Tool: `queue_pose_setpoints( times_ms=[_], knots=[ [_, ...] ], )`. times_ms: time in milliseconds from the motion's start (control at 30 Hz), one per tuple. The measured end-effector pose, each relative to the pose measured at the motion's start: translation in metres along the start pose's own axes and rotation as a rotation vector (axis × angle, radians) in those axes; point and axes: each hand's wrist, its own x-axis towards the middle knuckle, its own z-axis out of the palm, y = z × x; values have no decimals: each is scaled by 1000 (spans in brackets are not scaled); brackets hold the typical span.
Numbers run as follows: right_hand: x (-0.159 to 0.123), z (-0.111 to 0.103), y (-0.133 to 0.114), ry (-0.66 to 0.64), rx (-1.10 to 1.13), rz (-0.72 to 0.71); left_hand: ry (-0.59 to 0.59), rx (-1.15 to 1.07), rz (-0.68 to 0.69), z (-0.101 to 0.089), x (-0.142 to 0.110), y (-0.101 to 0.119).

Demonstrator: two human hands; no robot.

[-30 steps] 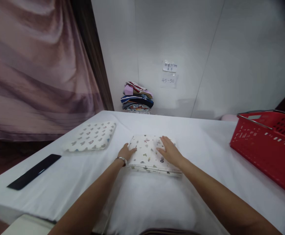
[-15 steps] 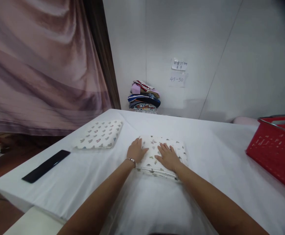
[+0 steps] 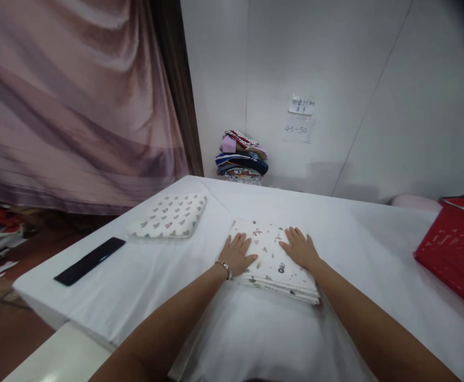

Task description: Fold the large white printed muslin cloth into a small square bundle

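A white cloth (image 3: 272,260) with small printed figures lies folded in several layers on the white-covered table (image 3: 359,254). On its left side rests my left hand (image 3: 238,254), palm down with the fingers spread; a bracelet (image 3: 224,268) circles that wrist. My right hand (image 3: 301,248) lies flat on the cloth's right edge, its fingers stretched out. Neither hand grips anything. Farther left on the table is a second folded cloth (image 3: 172,216), white with grey and a few coloured shapes, apart from both hands.
A black flat strip (image 3: 91,261) lies near the table's left edge. At the right stands a red plastic basket (image 3: 455,249) with a metal handle. Behind the table, a stack of folded fabrics (image 3: 242,159) leans by the wall. A pink curtain (image 3: 72,106) hangs at left.
My right hand has slid right, from the top of the cloth to its right edge. The left hand has shifted slightly onto the cloth. The whole view has moved a little.
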Motion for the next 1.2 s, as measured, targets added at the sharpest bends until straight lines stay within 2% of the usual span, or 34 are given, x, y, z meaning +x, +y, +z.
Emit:
queue_pose_setpoints(
  times_ms=[167,333,500,567,667,767,833,933,1067,1200],
  knots=[
    [-1,7,3,9,-1,-20,-11,-86,-12,-1,0,1],
    [-7,3,5,25,19,15,-22,-136,-22,-6,-1,2],
    [-13,-7,-1,-27,64,36,8,-210,-28,-9,-2,4],
    [-25,-10,-5,-4,78,23,42,-245,-37,-11,-1,3],
    [-61,-8,-5,75,140,-32,109,-270,-76,-17,-3,-1],
    [-108,-1,9,163,307,-45,223,-283,-179,-23,-15,-12],
    [-137,2,21,209,468,17,252,-298,-267,-25,-27,-20],
    [-164,4,33,202,774,196,167,-366,-452,-24,-45,-29],
    [-171,-1,30,46,1185,361,5,-400,-575,-28,-53,-30],
    [-164,-13,17,-7,1321,429,-65,-411,-624,-36,-46,-26]
  ],
)
